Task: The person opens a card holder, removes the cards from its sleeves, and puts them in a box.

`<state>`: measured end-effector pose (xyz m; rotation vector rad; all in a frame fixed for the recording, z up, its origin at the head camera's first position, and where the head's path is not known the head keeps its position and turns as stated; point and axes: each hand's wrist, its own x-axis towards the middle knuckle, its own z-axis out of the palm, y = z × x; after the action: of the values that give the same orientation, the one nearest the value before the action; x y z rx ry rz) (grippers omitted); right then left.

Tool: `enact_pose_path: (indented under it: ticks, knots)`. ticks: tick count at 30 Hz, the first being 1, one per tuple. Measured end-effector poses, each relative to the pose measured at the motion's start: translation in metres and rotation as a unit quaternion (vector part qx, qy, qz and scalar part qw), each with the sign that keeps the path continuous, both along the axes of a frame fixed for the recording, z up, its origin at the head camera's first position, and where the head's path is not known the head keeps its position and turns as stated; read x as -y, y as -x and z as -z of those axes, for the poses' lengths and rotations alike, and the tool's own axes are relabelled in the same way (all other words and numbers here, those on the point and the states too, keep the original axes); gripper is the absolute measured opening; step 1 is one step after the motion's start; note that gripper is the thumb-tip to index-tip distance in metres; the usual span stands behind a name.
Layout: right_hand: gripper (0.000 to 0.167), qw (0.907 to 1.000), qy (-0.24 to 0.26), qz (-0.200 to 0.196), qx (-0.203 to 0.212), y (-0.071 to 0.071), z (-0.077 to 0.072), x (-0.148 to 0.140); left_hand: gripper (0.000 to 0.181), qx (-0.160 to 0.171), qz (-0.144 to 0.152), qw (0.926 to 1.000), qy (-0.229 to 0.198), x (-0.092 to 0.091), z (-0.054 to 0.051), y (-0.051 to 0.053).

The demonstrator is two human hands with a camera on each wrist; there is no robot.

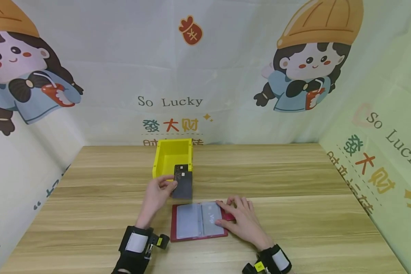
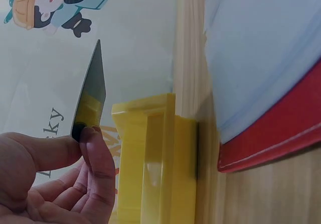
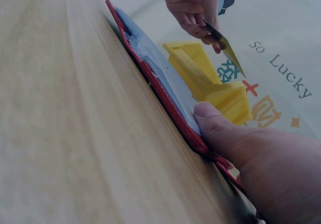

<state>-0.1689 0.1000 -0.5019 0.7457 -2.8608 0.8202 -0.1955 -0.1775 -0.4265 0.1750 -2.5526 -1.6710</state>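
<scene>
My left hand pinches a black card by its left edge between thumb and fingers, held up in front of the yellow bin. The left wrist view shows this card tilted nearly edge-on above the fingertips. Behind its top edge a second black card with "VIP" lettering partly shows; whether the hand holds it too is unclear. A red card holder lies spread on the table, clear sleeves up. My right hand rests at its right side, thumb and index finger on the right sleeve, where white "Vip" lettering shows.
The yellow bin stands near the table's back edge, just beyond the card holder. Printed cloth hangs behind and along both sides of the wooden table. A red strap of the card holder sticks out under the right hand.
</scene>
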Motion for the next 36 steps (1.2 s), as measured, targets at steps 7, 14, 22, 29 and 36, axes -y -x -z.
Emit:
enact_pose_path:
  ticks: [7, 14, 22, 29, 36]
  knots:
    - [0.057, 1.0, 0.003, 0.0, 0.003, 0.0, 0.0, -0.001, 0.031, -0.003, -0.015, 0.9998, 0.015, 0.005, -0.006, 0.014]
    - [0.057, 1.0, 0.004, 0.0, -0.001, -0.001, 0.0, -0.001, 0.034, 0.009, -0.025, 0.999, 0.037, 0.008, -0.01, 0.023]
    - [0.056, 1.0, 0.003, 0.006, -0.007, 0.0, 0.002, -0.001, 0.034, -0.016, -0.041, 0.9965, 0.071, 0.007, -0.012, 0.032]
    - [0.056, 0.9999, 0.006, 0.005, -0.008, 0.0, 0.003, -0.001, 0.034, -0.04, -0.052, 0.9926, 0.102, 0.001, -0.013, 0.043]
    - [0.056, 0.9999, 0.002, 0.005, -0.009, 0.0, 0.003, -0.001, 0.036, -0.038, -0.054, 0.9892, 0.131, -0.004, -0.011, 0.054]
